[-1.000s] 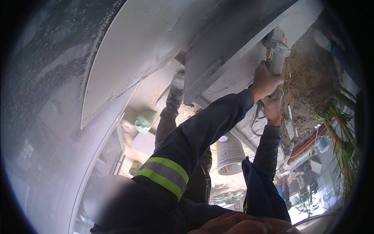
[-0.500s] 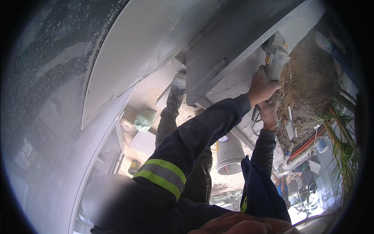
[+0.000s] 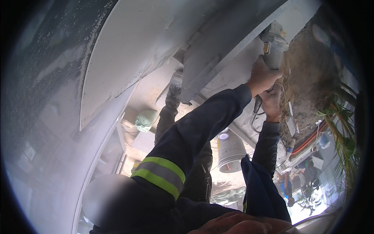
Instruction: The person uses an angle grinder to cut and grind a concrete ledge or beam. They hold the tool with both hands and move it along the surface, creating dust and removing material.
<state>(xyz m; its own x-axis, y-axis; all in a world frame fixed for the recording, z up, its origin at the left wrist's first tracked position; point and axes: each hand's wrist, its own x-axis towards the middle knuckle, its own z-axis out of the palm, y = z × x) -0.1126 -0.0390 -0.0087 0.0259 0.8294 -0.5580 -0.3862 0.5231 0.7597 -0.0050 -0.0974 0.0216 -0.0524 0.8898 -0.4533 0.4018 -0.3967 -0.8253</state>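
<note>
My left hand (image 3: 264, 77) is wrapped round the body of a dusty grey angle grinder (image 3: 275, 52) with yellow parts. Just below it, my right hand (image 3: 271, 102) is closed round the rear end of the same tool, which the fingers mostly hide. The grinder's head lies against the edge of a long pale slab (image 3: 249, 39); its disc cannot be made out. Brown dust (image 3: 311, 66) hangs to the right of the tool. A dark cable (image 3: 256, 115) loops beside my right hand.
A dusty bucket (image 3: 230, 152) stands below the arms, and a pale green tied bag (image 3: 146, 120) lies to the left. Sandy soil, orange-red pipes (image 3: 309, 138) and plant leaves (image 3: 344, 144) are at the right. A wide pale panel (image 3: 128, 50) spans the upper left. People (image 3: 286, 187) appear far off.
The grinder and both hands have shifted slightly upward in the picture, along the slab's edge. The dust at the right has thickened. Both hands keep their hold.
</note>
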